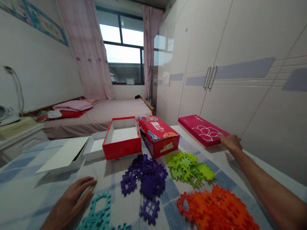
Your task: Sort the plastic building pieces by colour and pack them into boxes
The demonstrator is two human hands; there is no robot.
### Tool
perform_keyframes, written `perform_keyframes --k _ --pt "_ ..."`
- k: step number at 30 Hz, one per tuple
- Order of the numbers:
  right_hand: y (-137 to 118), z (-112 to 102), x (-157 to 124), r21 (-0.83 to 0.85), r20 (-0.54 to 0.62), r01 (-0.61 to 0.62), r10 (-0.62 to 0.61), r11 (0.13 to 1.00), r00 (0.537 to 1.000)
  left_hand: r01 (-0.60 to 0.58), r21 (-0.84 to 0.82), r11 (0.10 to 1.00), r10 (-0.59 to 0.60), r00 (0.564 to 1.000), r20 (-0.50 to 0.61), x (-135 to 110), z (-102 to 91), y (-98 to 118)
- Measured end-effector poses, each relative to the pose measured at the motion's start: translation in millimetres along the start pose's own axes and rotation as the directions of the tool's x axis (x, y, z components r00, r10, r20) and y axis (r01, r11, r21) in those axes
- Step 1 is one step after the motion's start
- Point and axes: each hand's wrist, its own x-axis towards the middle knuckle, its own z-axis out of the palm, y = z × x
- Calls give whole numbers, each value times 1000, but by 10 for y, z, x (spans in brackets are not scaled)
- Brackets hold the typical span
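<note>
Lying right of the red printed carton (159,132), the flat magenta box (195,126) looks light, stiff and slightly slick, probably best held by opposite edges; the right hand (232,142) touches its right end, grip unclear, while the left hand (72,199) is loosely spread, seemingly empty

From my remote seat I log the violet pieces (147,185), lime pieces (189,167), orange pieces (220,210) and teal pieces (94,220) as plastic, smooth, fairly matt. Printed red box (165,135): card, slight gloss. Open red box (122,150): card, matt white inside. White box (69,155) at left: plain matt card. Magenta box (201,127) at right: smooth card, soft sheen. Desk cover (21,188) looks cloth, matt. Wardrobe (240,41): I get glossy, reflective panels, shiny metal handles (212,77). Far curtain (81,41): thin cloth. Bed rail (147,104): wood.
</note>
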Motion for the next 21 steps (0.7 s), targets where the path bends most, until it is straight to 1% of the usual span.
perform_keyframes --k 1,2,3,4,5,6,8,9,10,11,12,13,14,16,18,19,21 --pt "-84 14 -70 -52 -44 102 -105 993 994 -2 3 1000 2 1000 -1 5 -8 20" --pt "-182 40 -166 -97 -42 237 -241 967 970 -2 5 1000 2 1000 -1 9 -15 36" --pt "-290 77 -290 -120 10 396 -398 910 917 -1 4 1000 1 1000 -3 13 -19 48" --pt "-404 123 -444 -109 100 574 -566 811 818 1 2 1000 -1 1000 -6 15 -22 55" --pt "-519 175 -624 -55 185 714 -696 698 694 3 -3 1000 -3 1000 -9 17 -22 57" --pt "-632 231 -825 -4 255 806 -778 593 574 5 -7 1000 -5 1000 -9 17 -18 54" --pt "-834 356 -1256 55 349 906 -859 419 376 3 -16 1000 -3 1000 -9 14 1 32" --pt "-918 424 -1466 68 397 933 -867 354 300 0 -20 1000 0 1000 -10 12 14 15" --pt "-991 496 -1661 60 437 948 -862 312 256 -5 -22 1000 4 1000 -13 11 29 -4" --pt "-1050 571 -1833 35 464 959 -855 281 233 -10 -24 1000 10 1000 -17 11 42 -21" --pt "-1098 649 -1980 4 485 967 -846 256 222 -17 -24 1000 16 1000 -23 12 52 -34" --pt "-1135 727 -2099 -36 495 968 -837 249 234 -23 -24 999 22 999 -29 15 57 -41" --pt "-1164 800 -2193 -78 504 964 -824 254 258 -29 -23 999 29 999 -34 18 57 -40" --pt "-1208 915 -2313 -161 516 943 -789 292 333 -38 -19 999 37 999 -36 27 40 -12" --pt "-1252 965 -2363 -219 522 918 -755 331 397 -37 -18 999 37 999 -35 33 12 39" --pt "-1280 964 -2366 -237 520 908 -744 345 419 -35 -20 999 34 999 -35 36 -2 67" --pt "-1351 917 -2326 -253 515 897 -735 362 441 -26 -30 999 25 999 -39 38 -22 114"
